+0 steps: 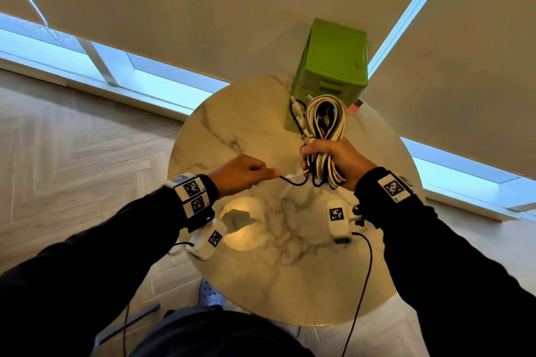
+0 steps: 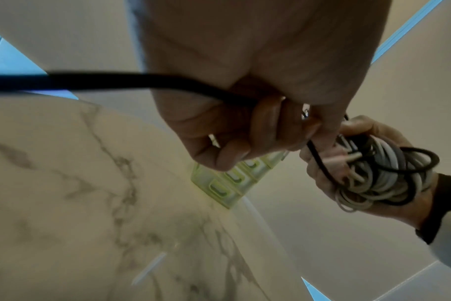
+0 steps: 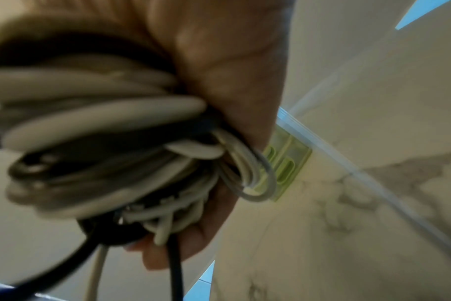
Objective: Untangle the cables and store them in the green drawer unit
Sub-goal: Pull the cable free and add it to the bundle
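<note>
Untangling in progress. Right hand (image 1: 338,161) grips the cable bundle (image 1: 326,124) above the desk (image 1: 232,124); left hand (image 1: 240,172) pinches a black cable (image 1: 293,182) end. Next: draw that strand free. Green drawer unit (image 1: 333,66) sits at the far desk edge, drawers apparently closed, partly behind the bundle.

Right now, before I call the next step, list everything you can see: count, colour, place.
cable bundle: one tangle of white and black cables, held above the table in front of the drawer unit
black cable: one strand, running from the bundle to the left hand
green drawer unit: one, green, far edge of the table, drawers shut
table: one, round, white marble
roller blinds: beige, behind the table
floor: light herringbone wood
left hand: pinches the black cable
right hand: grips the cable bundle
</note>
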Tool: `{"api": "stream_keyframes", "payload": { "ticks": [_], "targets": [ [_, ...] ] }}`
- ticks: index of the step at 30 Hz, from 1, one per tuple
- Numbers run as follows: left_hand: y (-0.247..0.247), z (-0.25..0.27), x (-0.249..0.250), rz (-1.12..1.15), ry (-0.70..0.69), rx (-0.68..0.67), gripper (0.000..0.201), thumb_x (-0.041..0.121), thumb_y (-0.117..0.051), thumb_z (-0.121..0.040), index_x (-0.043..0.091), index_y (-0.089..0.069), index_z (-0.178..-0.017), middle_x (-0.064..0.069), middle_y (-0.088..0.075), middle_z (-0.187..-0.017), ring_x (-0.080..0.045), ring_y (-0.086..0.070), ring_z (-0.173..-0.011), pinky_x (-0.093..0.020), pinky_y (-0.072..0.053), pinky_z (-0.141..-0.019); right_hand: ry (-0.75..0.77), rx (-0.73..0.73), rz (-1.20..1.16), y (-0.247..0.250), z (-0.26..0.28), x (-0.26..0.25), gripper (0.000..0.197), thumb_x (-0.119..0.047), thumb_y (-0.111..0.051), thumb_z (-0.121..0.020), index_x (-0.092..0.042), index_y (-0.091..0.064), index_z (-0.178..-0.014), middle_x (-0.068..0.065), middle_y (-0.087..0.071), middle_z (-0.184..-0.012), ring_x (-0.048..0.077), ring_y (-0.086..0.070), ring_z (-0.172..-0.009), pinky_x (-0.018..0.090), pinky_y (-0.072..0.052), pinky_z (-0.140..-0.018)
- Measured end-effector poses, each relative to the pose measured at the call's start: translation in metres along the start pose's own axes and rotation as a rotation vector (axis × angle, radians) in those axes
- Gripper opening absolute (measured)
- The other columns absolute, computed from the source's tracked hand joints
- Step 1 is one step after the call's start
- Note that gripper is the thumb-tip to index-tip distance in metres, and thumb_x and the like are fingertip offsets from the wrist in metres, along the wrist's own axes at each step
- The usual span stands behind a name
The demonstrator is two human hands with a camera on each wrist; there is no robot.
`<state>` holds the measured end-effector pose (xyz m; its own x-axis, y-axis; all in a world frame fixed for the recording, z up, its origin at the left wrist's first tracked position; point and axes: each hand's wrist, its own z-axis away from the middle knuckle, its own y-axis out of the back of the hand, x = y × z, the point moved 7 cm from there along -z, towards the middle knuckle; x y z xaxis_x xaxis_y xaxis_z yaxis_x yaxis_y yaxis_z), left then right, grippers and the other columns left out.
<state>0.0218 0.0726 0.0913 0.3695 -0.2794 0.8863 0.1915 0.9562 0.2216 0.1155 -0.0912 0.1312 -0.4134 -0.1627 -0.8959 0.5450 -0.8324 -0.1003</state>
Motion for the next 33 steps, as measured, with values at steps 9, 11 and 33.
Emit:
{"api": "stream_keyframes", "payload": {
  "ticks": [9,11,33],
  "targets": [
    [0.043,-0.01,0.038,0.069,-0.085,0.481,0.051,0.062,-0.041,-0.099,0.017,-0.057,-0.082,-0.003,-0.058,-0.089,-0.019,-0.053,-0.083,-0.033,-0.041,-0.082,-0.035,-0.063,0.275,-0.022,0.007,0.009,0.02,0.003,-0.07,-0.08,0.0,-0.063,-0.098,0.022,-0.064,-0.074,0.033,-0.065,-0.063,0.041,-0.056,-0.064],
    [0.032,-0.019,0.04,0.299,-0.06,0.442,0.055,0.061,-0.032,-0.102,0.02,-0.066,-0.09,0.001,-0.072,-0.096,-0.016,-0.065,-0.096,-0.035,-0.047,-0.096,-0.02,-0.053,0.271,-0.031,0.008,0.011,0.028,0.004,-0.071,-0.079,-0.002,-0.064,-0.105,0.016,-0.068,-0.077,0.032,-0.067,-0.067,0.038,-0.056,-0.063],
    [-0.006,-0.04,0.039,1.083,0.059,0.403,0.039,0.016,-0.04,-0.101,-0.01,-0.059,-0.122,-0.029,-0.066,-0.119,-0.039,-0.065,-0.111,-0.049,-0.055,-0.095,0.092,-0.015,0.35,-0.044,0.005,0.01,0.057,-0.011,-0.089,-0.067,-0.02,-0.066,-0.119,-0.003,-0.073,-0.111,0.011,-0.068,-0.105,0.036,-0.053,-0.097]
  ]
}}
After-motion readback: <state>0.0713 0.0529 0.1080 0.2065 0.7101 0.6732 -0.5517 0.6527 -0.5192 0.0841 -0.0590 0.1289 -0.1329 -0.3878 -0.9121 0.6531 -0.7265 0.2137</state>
